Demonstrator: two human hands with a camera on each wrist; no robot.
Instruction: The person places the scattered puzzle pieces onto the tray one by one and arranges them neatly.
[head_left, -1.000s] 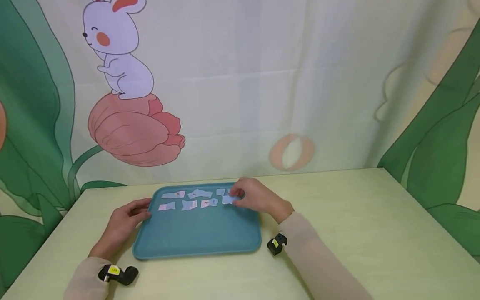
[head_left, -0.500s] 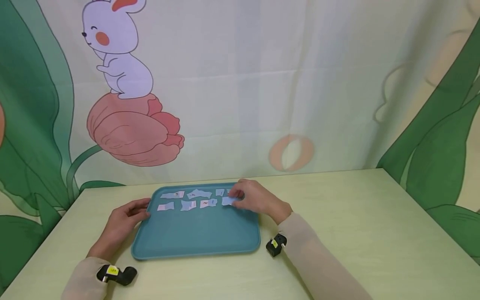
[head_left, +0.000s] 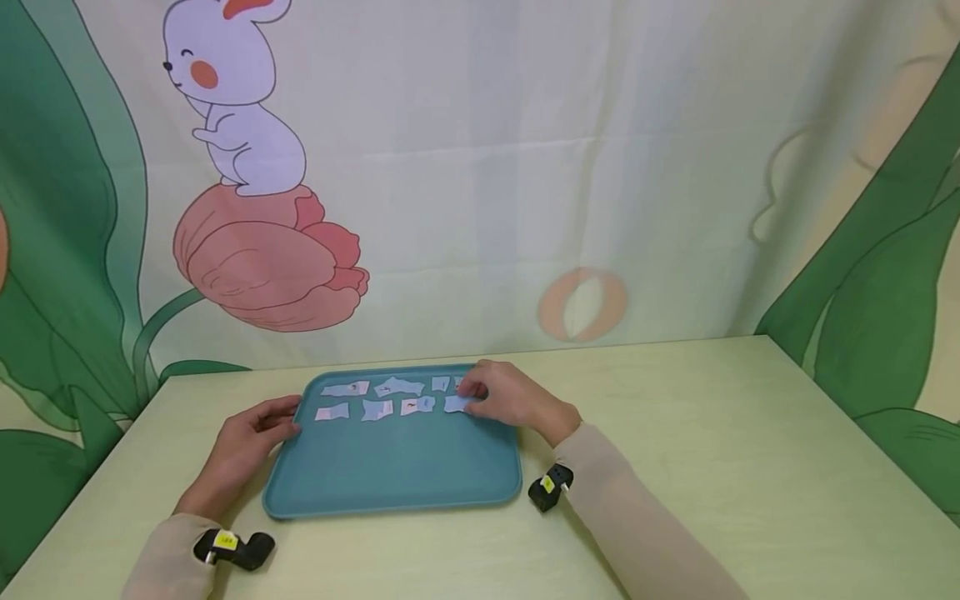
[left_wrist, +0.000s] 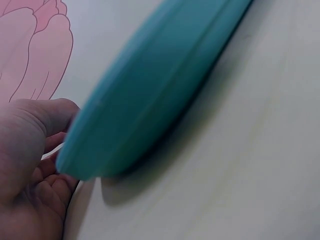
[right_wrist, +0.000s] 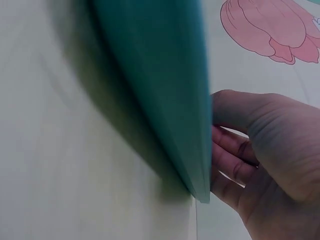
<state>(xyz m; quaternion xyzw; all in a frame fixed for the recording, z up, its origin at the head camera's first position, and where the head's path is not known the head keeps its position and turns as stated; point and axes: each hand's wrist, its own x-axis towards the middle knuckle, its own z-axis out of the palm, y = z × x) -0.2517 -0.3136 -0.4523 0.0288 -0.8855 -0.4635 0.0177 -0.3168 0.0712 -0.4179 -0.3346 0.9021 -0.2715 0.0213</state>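
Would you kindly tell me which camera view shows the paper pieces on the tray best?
The head view: the paper pieces lie in two rows on the teal tray, the right hand at the rightmost. Both wrist views show only the tray's underside and rim; the pieces are hidden.

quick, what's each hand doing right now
Left hand: fingers curled loosely at the tray edge, touching it.
Right hand: pinches a paper scrap on the tray.

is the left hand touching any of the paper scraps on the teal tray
No, the left hand rests at the left rim of the teal plastic tray, apart from the small torn paper scraps.
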